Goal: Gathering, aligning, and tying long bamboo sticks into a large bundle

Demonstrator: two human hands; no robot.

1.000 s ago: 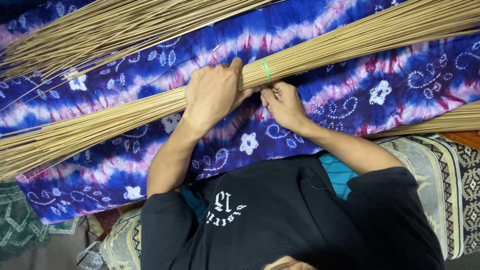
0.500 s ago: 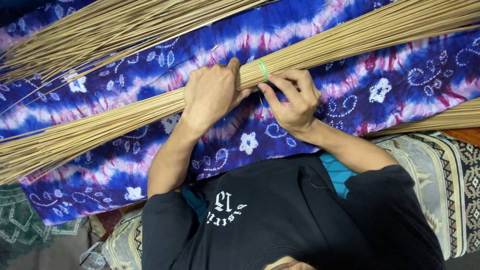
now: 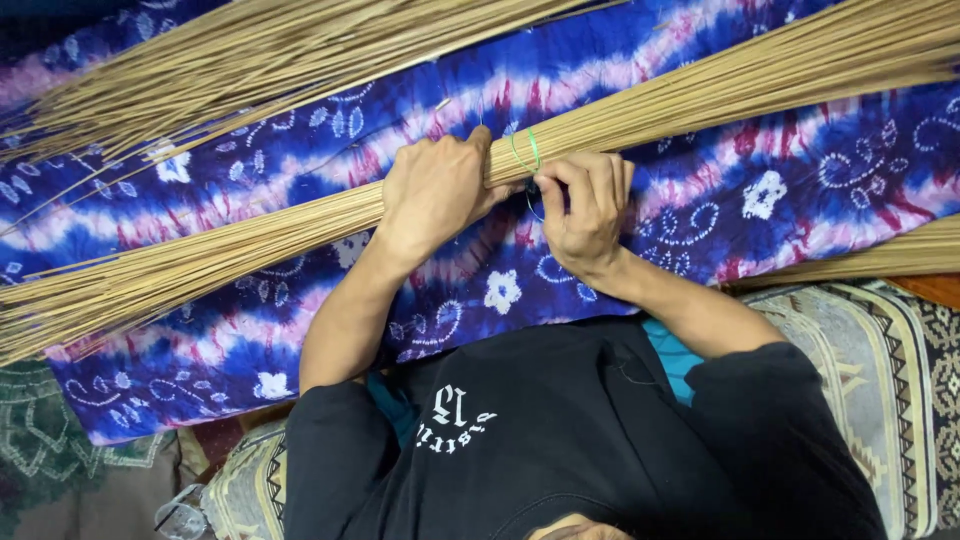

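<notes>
Here the stick bundle (image 3: 700, 95) slants lower-left to upper-right.

A home turned craft space: tie-dyed blue cloth (image 3: 760, 190) spread on patterned woven rugs (image 3: 880, 350), heaped with thin palm-rib broom sticks (image 3: 200, 260).

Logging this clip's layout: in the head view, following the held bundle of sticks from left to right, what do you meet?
Splayed loose stick ends → left hand gripping the bundle → green band around the sticks → right hand at the band → the bundle's far stretch running to the upper right.
</notes>
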